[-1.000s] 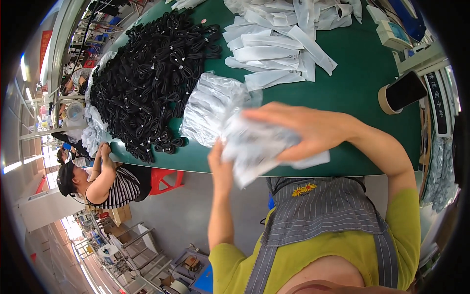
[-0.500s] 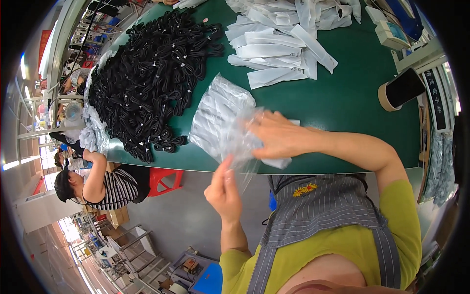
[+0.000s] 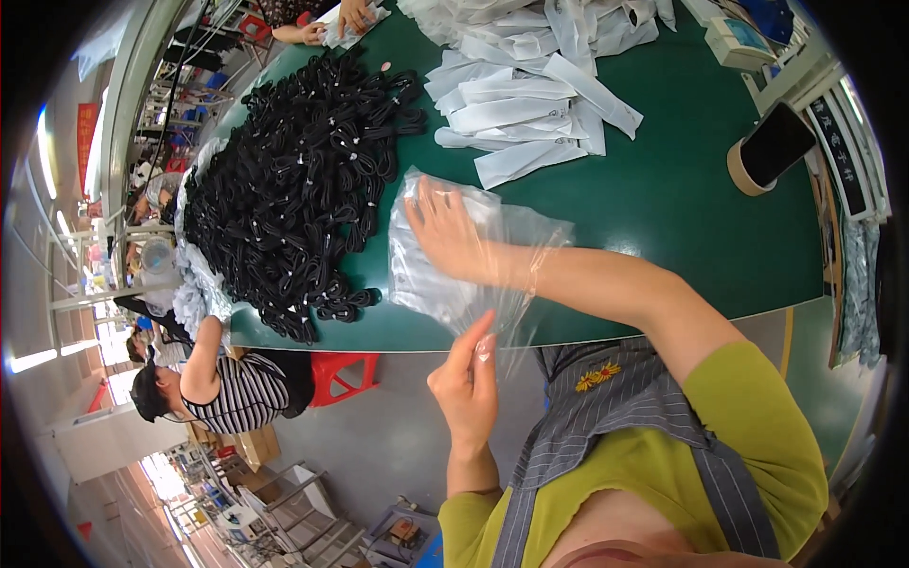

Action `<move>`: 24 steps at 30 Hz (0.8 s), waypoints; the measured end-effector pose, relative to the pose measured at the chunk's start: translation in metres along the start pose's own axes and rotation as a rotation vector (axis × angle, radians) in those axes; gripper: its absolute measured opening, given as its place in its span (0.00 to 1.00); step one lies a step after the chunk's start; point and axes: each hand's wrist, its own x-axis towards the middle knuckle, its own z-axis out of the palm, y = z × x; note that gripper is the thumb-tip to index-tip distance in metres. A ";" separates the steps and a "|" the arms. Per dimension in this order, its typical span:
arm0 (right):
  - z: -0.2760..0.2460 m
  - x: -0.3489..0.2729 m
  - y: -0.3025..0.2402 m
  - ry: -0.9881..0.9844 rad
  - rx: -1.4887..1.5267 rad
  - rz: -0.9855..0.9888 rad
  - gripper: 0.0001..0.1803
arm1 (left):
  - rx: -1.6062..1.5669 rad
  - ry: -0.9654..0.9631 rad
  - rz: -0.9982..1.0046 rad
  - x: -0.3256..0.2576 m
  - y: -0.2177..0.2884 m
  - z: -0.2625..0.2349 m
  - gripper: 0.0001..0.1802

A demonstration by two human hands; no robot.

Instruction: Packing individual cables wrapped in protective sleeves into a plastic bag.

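A large clear plastic bag (image 3: 544, 232) lies at the front edge of the green table, with white packets (image 3: 414, 277) inside its left part. My right hand (image 3: 443, 227) reaches into the bag, its fingers stretched out flat over the packets. The film wraps loosely about my right wrist. Just off the table edge, my left hand (image 3: 466, 383) is closed in a pinch on the bag's near edge and pulls the film taut.
A big heap of black bundled cables (image 3: 284, 189) covers the table's left. Slim white pouches (image 3: 516, 114) are piled at the back. A phone (image 3: 776, 144) rests on a roll of tape (image 3: 746, 175) at the right. A co-worker (image 3: 237, 393) sits left; another person's hands (image 3: 355, 17) show at the far edge.
My right hand has slid left and farther into the bag, and its fingers have flattened over the packets. My left hand still pinches the film. Another person's hands have come into view at the far edge.
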 end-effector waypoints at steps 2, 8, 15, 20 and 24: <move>0.009 0.012 -0.004 0.064 -0.052 0.055 0.32 | 0.014 0.065 0.013 0.005 -0.011 -0.005 0.13; -0.005 0.006 0.000 -0.027 0.142 -0.126 0.35 | 0.052 0.201 -0.043 0.023 -0.016 -0.034 0.15; -0.153 -0.011 0.159 -0.477 0.921 0.029 0.12 | 0.056 0.121 0.673 0.009 0.028 0.015 0.25; -0.031 0.019 0.208 0.094 0.009 -0.104 0.44 | 0.063 -0.079 0.604 0.092 -0.005 0.162 0.23; -0.026 0.010 0.211 -0.003 0.079 -0.043 0.51 | 0.469 0.294 0.531 0.146 -0.087 0.185 0.24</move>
